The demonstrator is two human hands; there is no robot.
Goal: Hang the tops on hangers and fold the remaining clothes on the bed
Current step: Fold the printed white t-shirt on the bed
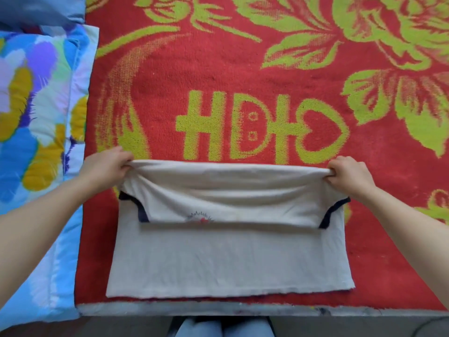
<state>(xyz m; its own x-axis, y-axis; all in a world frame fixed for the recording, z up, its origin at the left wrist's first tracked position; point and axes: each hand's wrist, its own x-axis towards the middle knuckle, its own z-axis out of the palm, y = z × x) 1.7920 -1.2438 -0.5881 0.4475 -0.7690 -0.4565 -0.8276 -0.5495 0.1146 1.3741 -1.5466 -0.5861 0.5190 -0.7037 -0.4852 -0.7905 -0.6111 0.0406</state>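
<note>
A cream top (228, 259) with dark trim at the armholes and a small printed motif lies on the red bed blanket (218, 76), close to the bed's near edge. Its far part is lifted and doubled over toward me, covering part of the motif. My left hand (107, 166) grips the left end of the raised fold. My right hand (349, 173) grips the right end of that same fold. The lower half of the top lies flat, its hem near the bed edge.
The red blanket has green flower patterns and lettering. A blue floral quilt (36, 122) lies along the left side, with a blue pillow (41, 8) at the far left corner. The bed's front edge (243, 310) runs below the top; my legs in jeans (218, 328) show beneath.
</note>
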